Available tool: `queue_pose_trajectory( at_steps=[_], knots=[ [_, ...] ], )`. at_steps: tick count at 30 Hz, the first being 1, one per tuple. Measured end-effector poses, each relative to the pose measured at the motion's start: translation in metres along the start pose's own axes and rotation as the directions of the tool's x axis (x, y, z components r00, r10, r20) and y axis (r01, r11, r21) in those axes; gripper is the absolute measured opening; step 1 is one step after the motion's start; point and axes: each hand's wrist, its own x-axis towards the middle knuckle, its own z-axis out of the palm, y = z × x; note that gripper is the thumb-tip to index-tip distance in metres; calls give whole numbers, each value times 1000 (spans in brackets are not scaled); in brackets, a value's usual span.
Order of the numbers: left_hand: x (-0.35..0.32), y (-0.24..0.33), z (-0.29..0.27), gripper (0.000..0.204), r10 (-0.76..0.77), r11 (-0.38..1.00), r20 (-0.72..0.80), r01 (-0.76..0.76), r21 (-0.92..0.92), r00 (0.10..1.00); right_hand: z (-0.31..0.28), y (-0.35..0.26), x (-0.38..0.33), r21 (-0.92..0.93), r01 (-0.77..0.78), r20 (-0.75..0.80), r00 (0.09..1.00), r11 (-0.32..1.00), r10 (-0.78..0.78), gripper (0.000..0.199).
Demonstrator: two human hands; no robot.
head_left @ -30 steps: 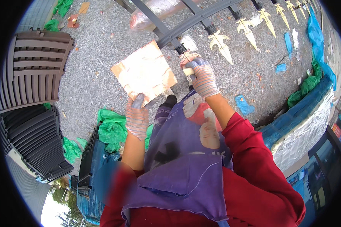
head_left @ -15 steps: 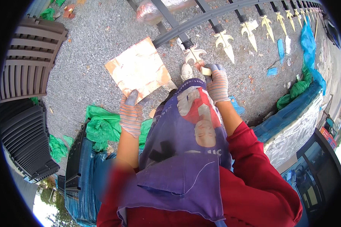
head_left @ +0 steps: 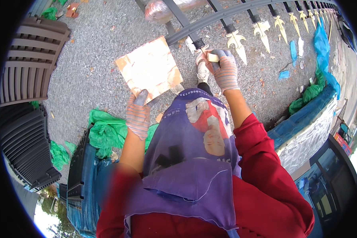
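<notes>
Gravel ground (head_left: 99, 51), dark fence rail (head_left: 210, 20) at twelve o'clock. Left hand (head_left: 138, 115) pinching gold sheet (head_left: 150, 68) at eleven; right hand (head_left: 224, 68) clenched around small brush (head_left: 212, 57) against spearhead finial (head_left: 203, 53).

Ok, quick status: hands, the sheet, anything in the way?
Left hand holds gold sheet. Right hand presses on fence finial. Nothing between them.

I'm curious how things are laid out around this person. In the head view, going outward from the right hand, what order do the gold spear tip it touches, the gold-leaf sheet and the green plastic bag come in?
Measured from the right hand:
1. Gold spear tip, right at its fingers, on the dark fence rail.
2. Gold-leaf sheet, to the left, held by the left hand.
3. Green plastic bag, farthest, lower left on the gravel.
</notes>
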Motion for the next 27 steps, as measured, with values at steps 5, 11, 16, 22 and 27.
queue_pose_trajectory(
  at_steps=[5,11,16,22,27],
  knots=[
    [6,-2,-7,27,-104,990,-91,95,-99,990,2,8,9,-230,-42,235,967,972,98,27],
    [0,-6,23,26,60,998,-56,-62,-31,997,-12,4,11,-142,81,191,980,987,-53,28],
    [1,-9,19,27,15,987,-5,-16,-159,1000,-1,0,12,-229,72,385,923,971,22,32],
    [0,-5,38,25,91,994,-107,-97,-45,990,-12,5,-8,20,-35,238,971,999,30,26],
    [2,-8,35,24,144,988,-88,-148,-38,986,22,-17,-9,8,37,341,939,999,-38,29]
  ],
)
